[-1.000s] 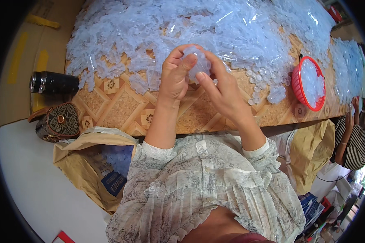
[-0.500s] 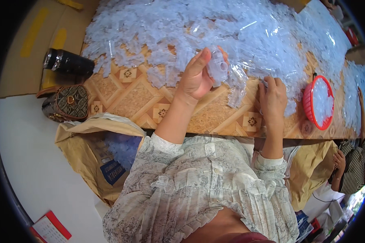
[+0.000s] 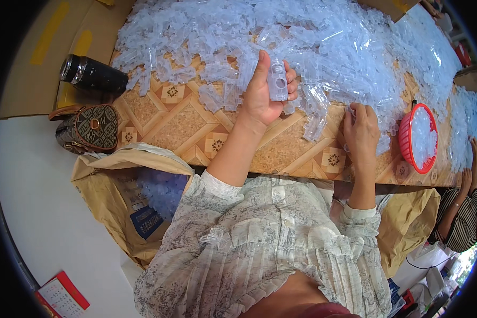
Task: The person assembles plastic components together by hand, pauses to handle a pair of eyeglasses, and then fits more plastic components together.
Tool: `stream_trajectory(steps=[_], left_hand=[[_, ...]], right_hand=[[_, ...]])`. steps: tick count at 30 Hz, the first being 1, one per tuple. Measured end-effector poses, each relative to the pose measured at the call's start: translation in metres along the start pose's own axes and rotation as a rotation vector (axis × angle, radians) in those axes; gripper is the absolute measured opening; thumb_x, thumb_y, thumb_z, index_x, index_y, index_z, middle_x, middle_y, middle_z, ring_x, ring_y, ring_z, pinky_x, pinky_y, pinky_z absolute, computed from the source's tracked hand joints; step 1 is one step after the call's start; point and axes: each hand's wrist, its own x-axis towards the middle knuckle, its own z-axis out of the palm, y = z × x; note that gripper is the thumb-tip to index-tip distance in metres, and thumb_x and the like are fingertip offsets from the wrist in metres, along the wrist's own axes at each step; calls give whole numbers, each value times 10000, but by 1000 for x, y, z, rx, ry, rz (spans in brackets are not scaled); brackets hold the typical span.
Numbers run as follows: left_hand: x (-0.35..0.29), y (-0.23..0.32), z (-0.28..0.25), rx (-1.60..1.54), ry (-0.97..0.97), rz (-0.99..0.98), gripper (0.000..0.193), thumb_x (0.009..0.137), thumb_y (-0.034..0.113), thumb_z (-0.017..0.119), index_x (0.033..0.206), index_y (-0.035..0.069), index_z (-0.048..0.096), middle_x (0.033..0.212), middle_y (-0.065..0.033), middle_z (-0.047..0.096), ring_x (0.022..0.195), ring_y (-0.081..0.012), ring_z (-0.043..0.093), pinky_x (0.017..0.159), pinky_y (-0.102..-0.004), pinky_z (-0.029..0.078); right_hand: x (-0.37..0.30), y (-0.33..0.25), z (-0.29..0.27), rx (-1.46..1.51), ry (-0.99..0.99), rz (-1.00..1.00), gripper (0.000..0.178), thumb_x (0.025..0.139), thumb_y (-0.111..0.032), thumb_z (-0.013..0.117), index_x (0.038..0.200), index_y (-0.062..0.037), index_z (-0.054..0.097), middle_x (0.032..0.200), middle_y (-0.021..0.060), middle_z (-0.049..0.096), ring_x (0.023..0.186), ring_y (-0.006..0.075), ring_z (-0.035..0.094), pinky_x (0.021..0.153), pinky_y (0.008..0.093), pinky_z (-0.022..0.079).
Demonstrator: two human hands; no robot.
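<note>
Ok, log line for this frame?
left hand: holds clear plastic part | right hand: on plastic pile | red basket: beside

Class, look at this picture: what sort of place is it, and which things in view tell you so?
Probably a small hand-assembly workshop. A wooden table is heaped with clear plastic parts, a red basket holds more, and the left hand holds one clear piece up.

Lower left of centre I see an open brown paper sack [image 3: 108,204] beside the table, with a blue label [image 3: 146,221] on its inner wall (print too small to read). A second brown sack [image 3: 408,228] hangs lower right. A red-edged card [image 3: 62,298] lies bottom left.
</note>
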Motion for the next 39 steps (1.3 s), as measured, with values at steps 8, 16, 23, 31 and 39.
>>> stream_trajectory(steps=[8,16,23,31,39], left_hand=[[-5,-3,12,230,180,185,506,873,593,498,851,90,551,659,-17,492,550,-111,473,466,-250,391],[-2,-10,19,235,224,179,469,894,550,495,833,88,550,615,-33,501,500,-122,476,438,-254,375],[-4,-17,20,574,237,391,487,925,522,456,838,51,542,688,-47,540,596,-132,547,530,-271,450],[-7,-9,17,722,227,441,489,938,507,439,855,36,542,743,-49,559,632,-117,526,569,-245,438],[-8,-9,15,805,246,484,472,945,498,434,860,44,532,758,-36,542,674,-91,499,597,-224,418]], right_hand=[[6,3,-6,138,-89,133,209,801,-181,652,945,-33,622,900,151,576,847,339,575,734,416,468],[14,-30,-32,617,1,194,198,815,-137,662,987,-45,626,825,54,574,633,130,501,575,257,423],[30,-102,-26,815,7,-156,221,805,-56,684,1016,-17,628,769,13,557,592,64,458,533,204,397],[30,-111,-24,898,-44,-123,228,801,-51,701,1016,0,644,783,30,606,620,60,538,557,206,448],[29,-112,-24,914,-77,-49,241,777,-55,708,999,3,632,798,79,614,626,138,568,555,257,476]])
